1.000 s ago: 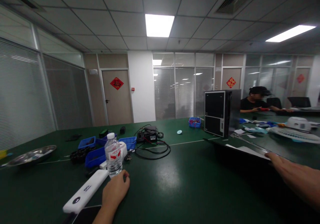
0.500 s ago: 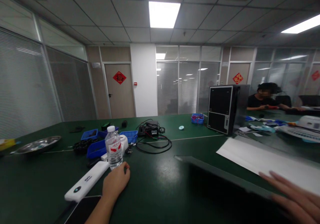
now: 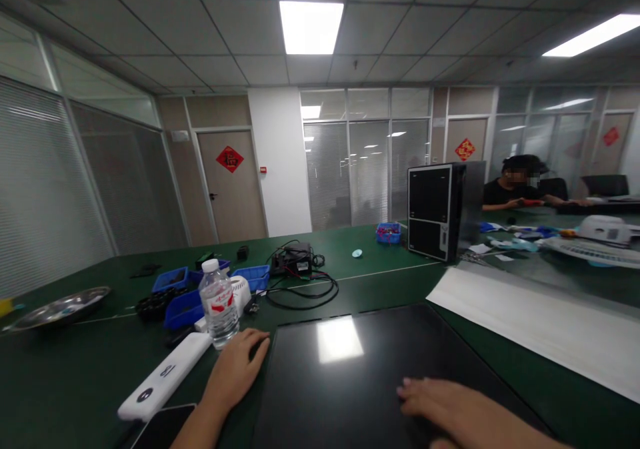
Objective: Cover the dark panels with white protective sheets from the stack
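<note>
- Right hand (image 3: 450, 412) rests flat and open, palm down, on the near part of a black panel (image 3: 370, 369) that lies flat on the green tabletop (image 3: 75, 375)
- Left hand (image 3: 237, 369) is open too, fingers loosely curled against the panel's left edge, gripping nothing
- Judging from this, the panel is already laid down and only the hands are left to come off it
- Just left of that hand lie a white device (image 3: 163, 377) and a dark phone (image 3: 160, 429)
- A water bottle (image 3: 219, 302) stands upright just beyond the left hand
- White sheet (image 3: 540, 325) lies right of the panel
- Farther off: blue bins (image 3: 183, 295), coiled cables (image 3: 300, 285), a computer tower (image 3: 433, 210), a seated person (image 3: 517, 185)
</note>
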`<action>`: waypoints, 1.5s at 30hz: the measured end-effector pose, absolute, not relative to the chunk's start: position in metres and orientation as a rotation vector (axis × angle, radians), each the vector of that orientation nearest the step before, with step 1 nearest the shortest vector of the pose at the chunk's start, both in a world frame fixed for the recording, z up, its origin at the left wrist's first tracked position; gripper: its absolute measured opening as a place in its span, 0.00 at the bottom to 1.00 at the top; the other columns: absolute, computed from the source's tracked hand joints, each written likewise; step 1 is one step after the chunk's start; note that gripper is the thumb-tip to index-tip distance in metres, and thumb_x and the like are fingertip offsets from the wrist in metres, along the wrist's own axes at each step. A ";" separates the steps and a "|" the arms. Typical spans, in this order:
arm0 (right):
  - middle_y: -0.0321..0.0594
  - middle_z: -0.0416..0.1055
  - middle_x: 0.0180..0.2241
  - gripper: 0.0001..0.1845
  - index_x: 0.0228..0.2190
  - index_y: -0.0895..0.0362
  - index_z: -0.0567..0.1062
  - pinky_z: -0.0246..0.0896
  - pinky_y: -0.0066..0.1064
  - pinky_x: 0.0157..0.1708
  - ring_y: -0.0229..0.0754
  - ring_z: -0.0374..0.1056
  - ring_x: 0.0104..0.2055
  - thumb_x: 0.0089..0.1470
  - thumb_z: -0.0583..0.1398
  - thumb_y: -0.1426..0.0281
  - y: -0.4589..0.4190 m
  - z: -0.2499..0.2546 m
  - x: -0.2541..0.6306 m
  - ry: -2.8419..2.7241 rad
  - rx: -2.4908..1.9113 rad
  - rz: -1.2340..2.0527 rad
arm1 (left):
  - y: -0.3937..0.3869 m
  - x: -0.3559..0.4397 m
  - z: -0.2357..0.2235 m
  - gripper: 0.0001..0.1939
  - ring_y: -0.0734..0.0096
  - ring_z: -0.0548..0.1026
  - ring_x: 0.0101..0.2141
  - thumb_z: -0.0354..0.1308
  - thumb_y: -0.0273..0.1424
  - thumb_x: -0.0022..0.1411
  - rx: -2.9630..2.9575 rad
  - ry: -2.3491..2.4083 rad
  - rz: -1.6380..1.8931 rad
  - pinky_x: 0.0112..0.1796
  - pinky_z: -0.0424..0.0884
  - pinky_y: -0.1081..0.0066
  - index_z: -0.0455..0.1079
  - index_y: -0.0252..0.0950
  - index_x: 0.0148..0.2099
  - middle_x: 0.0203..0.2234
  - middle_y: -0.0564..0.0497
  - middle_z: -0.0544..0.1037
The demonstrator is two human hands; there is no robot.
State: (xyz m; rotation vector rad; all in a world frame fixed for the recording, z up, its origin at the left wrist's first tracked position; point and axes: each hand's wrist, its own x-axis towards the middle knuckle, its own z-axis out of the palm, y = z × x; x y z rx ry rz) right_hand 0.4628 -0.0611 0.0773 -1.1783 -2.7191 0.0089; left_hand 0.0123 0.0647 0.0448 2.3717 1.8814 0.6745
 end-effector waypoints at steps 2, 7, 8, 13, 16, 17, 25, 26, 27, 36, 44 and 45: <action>0.35 0.65 0.64 0.28 0.62 0.42 0.68 0.65 0.37 0.61 0.42 0.64 0.63 0.64 0.54 0.51 -0.027 0.072 0.498 -2.498 -1.495 -0.115 | 0.066 0.013 0.042 0.24 0.57 0.72 0.60 0.46 0.44 0.72 2.418 1.779 0.666 0.61 0.63 0.58 0.76 0.44 0.59 0.60 0.47 0.76; 0.61 0.59 0.65 0.38 0.58 0.62 0.73 0.44 0.67 0.65 0.68 0.49 0.69 0.55 0.59 0.50 0.047 0.038 0.615 -2.074 -1.904 -0.399 | 0.072 0.010 0.033 0.24 0.54 0.67 0.65 0.56 0.46 0.67 2.434 1.665 0.607 0.65 0.60 0.51 0.73 0.50 0.62 0.66 0.52 0.69; 0.64 0.63 0.62 0.37 0.56 0.64 0.75 0.51 0.69 0.61 0.71 0.54 0.67 0.56 0.57 0.49 0.052 0.031 0.633 -1.997 -1.974 -0.419 | 0.074 0.009 0.032 0.24 0.53 0.66 0.65 0.57 0.46 0.66 2.429 1.668 0.603 0.65 0.60 0.50 0.73 0.50 0.62 0.66 0.52 0.69; 0.63 0.75 0.50 0.37 0.52 0.62 0.79 0.72 0.53 0.40 0.66 0.74 0.50 0.61 0.51 0.46 0.051 0.005 0.673 -1.887 -2.069 -0.457 | 0.080 0.008 0.030 0.22 0.52 0.66 0.65 0.53 0.45 0.69 2.400 1.727 0.598 0.65 0.59 0.48 0.75 0.50 0.60 0.64 0.53 0.71; 0.58 0.78 0.46 0.32 0.52 0.57 0.78 0.71 0.48 0.38 0.61 0.76 0.46 0.63 0.49 0.51 0.047 0.001 0.670 -1.920 -2.021 -0.490 | 0.081 0.009 0.029 0.22 0.52 0.67 0.65 0.50 0.43 0.70 2.390 1.788 0.591 0.64 0.60 0.50 0.76 0.47 0.59 0.64 0.50 0.72; 0.57 0.79 0.45 0.31 0.53 0.57 0.78 0.70 0.47 0.37 0.60 0.76 0.44 0.63 0.48 0.53 0.047 0.001 0.668 -1.935 -2.002 -0.494 | 0.080 0.010 0.028 0.22 0.52 0.68 0.64 0.50 0.42 0.70 2.388 1.808 0.590 0.64 0.60 0.50 0.76 0.46 0.59 0.64 0.49 0.72; 0.57 0.79 0.39 0.26 0.51 0.60 0.78 0.68 0.45 0.34 0.60 0.76 0.40 0.59 0.51 0.64 0.036 0.018 0.641 -1.906 -1.905 -0.462 | 0.076 0.012 0.029 0.27 0.54 0.70 0.63 0.50 0.40 0.68 2.360 1.884 0.611 0.64 0.61 0.55 0.72 0.33 0.63 0.62 0.42 0.74; 0.56 0.79 0.39 0.26 0.51 0.60 0.78 0.67 0.44 0.33 0.59 0.76 0.40 0.59 0.51 0.63 0.034 0.021 0.638 -1.896 -1.895 -0.443 | 0.076 0.012 0.029 0.27 0.55 0.70 0.63 0.50 0.41 0.68 2.354 1.887 0.614 0.64 0.61 0.56 0.73 0.34 0.62 0.62 0.43 0.75; 0.55 0.79 0.38 0.25 0.50 0.60 0.78 0.67 0.42 0.32 0.58 0.76 0.39 0.60 0.51 0.62 0.031 0.025 0.634 -1.891 -1.882 -0.421 | 0.076 0.012 0.029 0.27 0.55 0.70 0.63 0.50 0.41 0.68 2.346 1.892 0.618 0.64 0.61 0.56 0.74 0.34 0.62 0.62 0.43 0.75; 0.39 0.77 0.49 0.20 0.49 0.46 0.79 0.72 0.33 0.44 0.41 0.75 0.45 0.64 0.54 0.55 0.006 0.039 0.551 -2.272 -1.403 -0.030 | 0.077 0.010 0.028 0.27 0.54 0.70 0.63 0.51 0.41 0.67 2.290 1.936 0.642 0.64 0.61 0.55 0.73 0.35 0.62 0.61 0.44 0.75; 0.47 0.78 0.48 0.24 0.45 0.50 0.82 0.70 0.52 0.52 0.53 0.75 0.48 0.63 0.54 0.51 0.009 0.040 0.529 -2.229 -1.522 -0.025 | 0.074 0.011 0.032 0.29 0.55 0.71 0.62 0.46 0.44 0.70 2.255 1.921 0.700 0.63 0.62 0.55 0.69 0.35 0.65 0.61 0.43 0.76; 0.46 0.78 0.47 0.23 0.44 0.49 0.82 0.71 0.51 0.52 0.52 0.75 0.48 0.62 0.54 0.51 0.009 0.039 0.530 -2.246 -1.518 -0.005 | 0.073 0.011 0.033 0.29 0.55 0.71 0.62 0.45 0.45 0.71 2.249 1.918 0.714 0.63 0.62 0.56 0.69 0.36 0.65 0.61 0.43 0.76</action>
